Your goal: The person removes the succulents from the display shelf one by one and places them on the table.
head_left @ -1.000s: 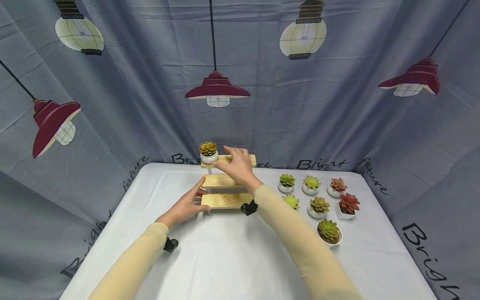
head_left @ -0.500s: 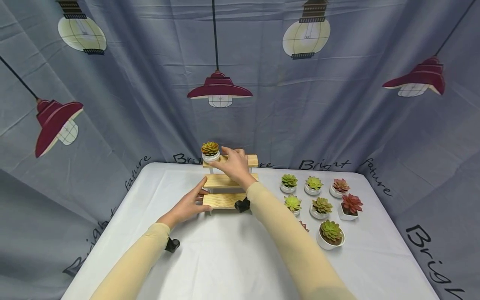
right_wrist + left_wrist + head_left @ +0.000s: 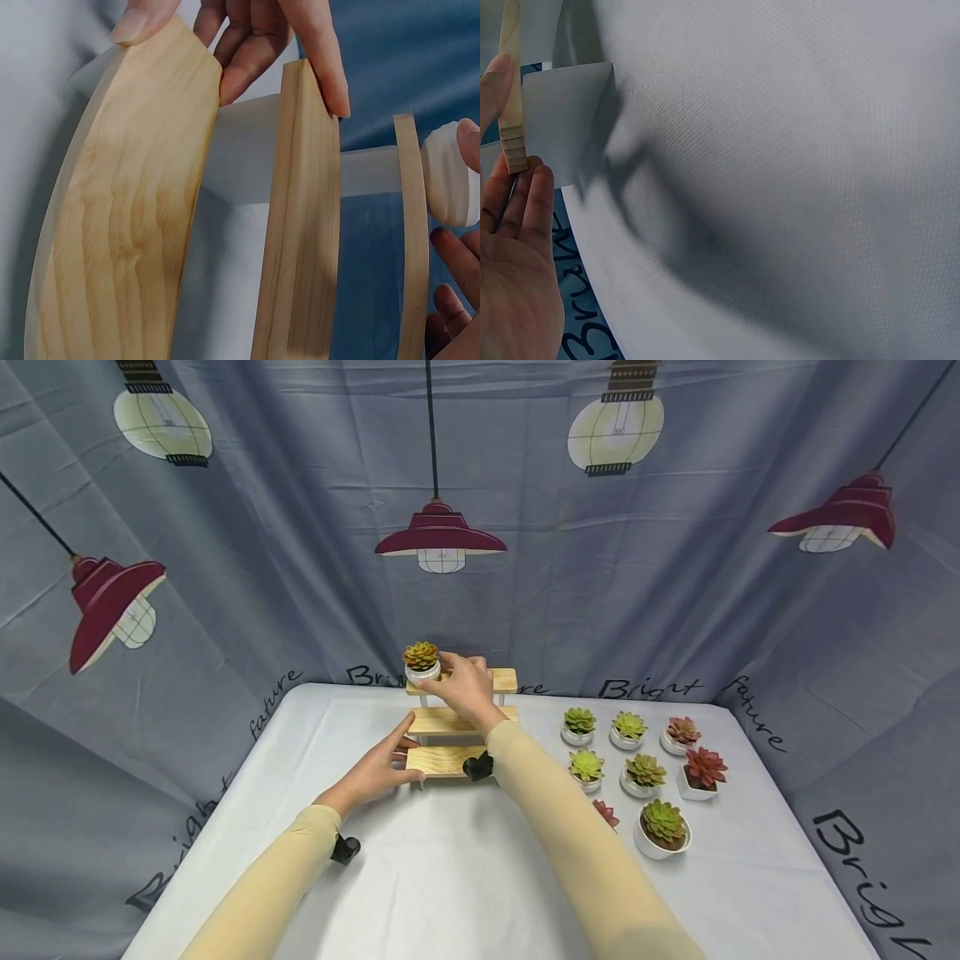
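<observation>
A three-tier wooden plant stand (image 3: 442,762) with white side supports stands at the back of the table. On the left end of its top tier sits a succulent in a white pot (image 3: 422,662), with orange-yellow leaves. My right hand (image 3: 467,689) reaches over the stand and holds this pot from its right side, thumb in front. In the right wrist view, fingertips meet the white pot (image 3: 444,176) at the frame's edge. My left hand (image 3: 371,777) grips the stand's left end. Its thumb (image 3: 135,24) presses the lowest board, while other fingers reach up to the middle board (image 3: 300,225).
Several potted succulents stand on the right of the white-covered table (image 3: 450,877): green ones (image 3: 579,725), a red one in a square pot (image 3: 705,770) and a larger green one (image 3: 663,827). My right sleeve partly covers a reddish plant (image 3: 605,812). A grey-blue curtain (image 3: 525,602) hangs close behind.
My right hand has moved left along the top tier, from beside the potted succulent to contact with it. The left hand keeps its grip. A reddish plant has come out from behind my right sleeve.
</observation>
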Demonstrator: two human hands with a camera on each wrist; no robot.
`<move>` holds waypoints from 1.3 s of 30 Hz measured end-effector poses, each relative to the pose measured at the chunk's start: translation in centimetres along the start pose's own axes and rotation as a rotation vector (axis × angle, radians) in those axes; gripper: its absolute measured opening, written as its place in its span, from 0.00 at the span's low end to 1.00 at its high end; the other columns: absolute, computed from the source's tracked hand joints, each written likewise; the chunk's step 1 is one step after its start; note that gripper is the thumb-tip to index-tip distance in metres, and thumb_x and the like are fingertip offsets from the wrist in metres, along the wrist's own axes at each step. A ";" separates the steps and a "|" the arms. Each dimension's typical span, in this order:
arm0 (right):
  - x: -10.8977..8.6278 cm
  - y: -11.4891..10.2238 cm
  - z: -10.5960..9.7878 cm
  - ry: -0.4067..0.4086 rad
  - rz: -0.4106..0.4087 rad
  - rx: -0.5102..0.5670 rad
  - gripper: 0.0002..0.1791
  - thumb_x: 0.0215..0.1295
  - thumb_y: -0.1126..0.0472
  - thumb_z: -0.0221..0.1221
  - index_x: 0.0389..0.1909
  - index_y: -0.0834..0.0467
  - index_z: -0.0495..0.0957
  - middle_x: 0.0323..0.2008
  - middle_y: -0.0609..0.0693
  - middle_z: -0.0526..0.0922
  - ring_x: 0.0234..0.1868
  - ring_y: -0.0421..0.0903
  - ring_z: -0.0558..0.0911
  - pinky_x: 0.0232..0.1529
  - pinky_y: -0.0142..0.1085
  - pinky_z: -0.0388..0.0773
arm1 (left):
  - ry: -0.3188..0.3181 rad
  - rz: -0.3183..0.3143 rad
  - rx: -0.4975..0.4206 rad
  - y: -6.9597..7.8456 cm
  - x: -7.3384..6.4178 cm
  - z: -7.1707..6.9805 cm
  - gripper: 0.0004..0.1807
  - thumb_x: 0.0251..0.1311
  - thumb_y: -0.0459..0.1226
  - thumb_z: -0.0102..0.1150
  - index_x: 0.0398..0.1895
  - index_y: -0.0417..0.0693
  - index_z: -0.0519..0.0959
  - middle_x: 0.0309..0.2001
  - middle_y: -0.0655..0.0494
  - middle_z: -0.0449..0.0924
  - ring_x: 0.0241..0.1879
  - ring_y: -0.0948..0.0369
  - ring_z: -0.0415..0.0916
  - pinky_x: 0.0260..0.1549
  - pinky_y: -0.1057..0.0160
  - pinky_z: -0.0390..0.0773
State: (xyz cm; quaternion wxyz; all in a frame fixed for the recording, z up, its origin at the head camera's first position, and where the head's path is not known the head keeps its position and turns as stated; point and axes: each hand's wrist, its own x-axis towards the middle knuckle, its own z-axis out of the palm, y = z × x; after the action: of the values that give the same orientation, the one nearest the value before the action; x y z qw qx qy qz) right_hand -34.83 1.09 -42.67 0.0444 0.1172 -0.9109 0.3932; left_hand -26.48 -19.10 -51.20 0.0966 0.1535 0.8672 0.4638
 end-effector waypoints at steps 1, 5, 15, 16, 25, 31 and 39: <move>0.0 0.0 0.1 0.003 0.000 -0.003 0.46 0.59 0.34 0.69 0.74 0.50 0.70 0.60 0.47 0.82 0.63 0.50 0.65 0.68 0.51 0.58 | 0.000 0.004 -0.001 0.0 0.0 0.0 0.61 0.60 0.41 0.75 0.84 0.71 0.39 0.65 0.47 0.72 0.59 0.49 0.76 0.61 0.47 0.76; 0.1 0.0 0.3 0.008 0.006 -0.010 0.45 0.59 0.35 0.69 0.74 0.50 0.71 0.59 0.46 0.82 0.62 0.50 0.65 0.67 0.50 0.57 | -0.001 0.011 -0.004 0.0 0.0 0.1 0.61 0.60 0.41 0.75 0.84 0.70 0.39 0.65 0.47 0.72 0.59 0.49 0.76 0.61 0.47 0.76; 0.1 -0.1 0.4 0.003 0.007 -0.025 0.43 0.60 0.35 0.69 0.73 0.51 0.71 0.58 0.48 0.83 0.59 0.51 0.66 0.65 0.50 0.57 | -0.006 0.017 -0.009 0.1 0.1 0.3 0.62 0.59 0.40 0.75 0.84 0.71 0.39 0.66 0.48 0.72 0.60 0.49 0.76 0.62 0.47 0.75; 0.1 -0.1 0.4 0.003 0.005 -0.027 0.43 0.60 0.35 0.69 0.73 0.51 0.71 0.56 0.49 0.83 0.59 0.51 0.66 0.65 0.50 0.57 | -0.007 0.019 -0.009 0.1 0.1 0.3 0.62 0.60 0.41 0.75 0.84 0.71 0.39 0.66 0.48 0.72 0.60 0.49 0.76 0.62 0.47 0.75; 0.0 -0.3 0.2 0.022 0.006 -0.075 0.44 0.61 0.34 0.68 0.72 0.52 0.72 0.47 0.45 0.82 0.57 0.50 0.67 0.63 0.50 0.59 | -0.009 0.018 -0.014 0.2 0.3 0.5 0.61 0.60 0.40 0.75 0.84 0.71 0.39 0.66 0.47 0.72 0.60 0.49 0.76 0.62 0.46 0.75; -0.2 -0.3 0.0 0.041 0.003 -0.058 0.44 0.60 0.34 0.68 0.72 0.53 0.72 0.50 0.46 0.81 0.58 0.51 0.66 0.64 0.50 0.60 | -0.005 0.016 -0.007 0.4 0.2 0.4 0.61 0.60 0.40 0.75 0.84 0.71 0.38 0.65 0.46 0.72 0.60 0.48 0.76 0.62 0.46 0.75; -0.8 -0.5 -2.6 0.051 -0.007 -0.009 0.46 0.57 0.35 0.69 0.73 0.52 0.71 0.62 0.47 0.79 0.67 0.52 0.63 0.67 0.51 0.59 | 0.005 -0.008 0.008 -0.1 0.1 0.1 0.62 0.59 0.42 0.75 0.84 0.72 0.38 0.65 0.46 0.72 0.60 0.48 0.76 0.62 0.46 0.75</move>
State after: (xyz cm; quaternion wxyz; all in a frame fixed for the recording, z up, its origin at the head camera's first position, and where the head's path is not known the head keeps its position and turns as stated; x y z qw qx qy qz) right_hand -33.97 2.77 -40.66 0.0696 0.1099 -0.9107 0.3920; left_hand -26.54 -19.05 -51.29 0.0957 0.1496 0.8699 0.4602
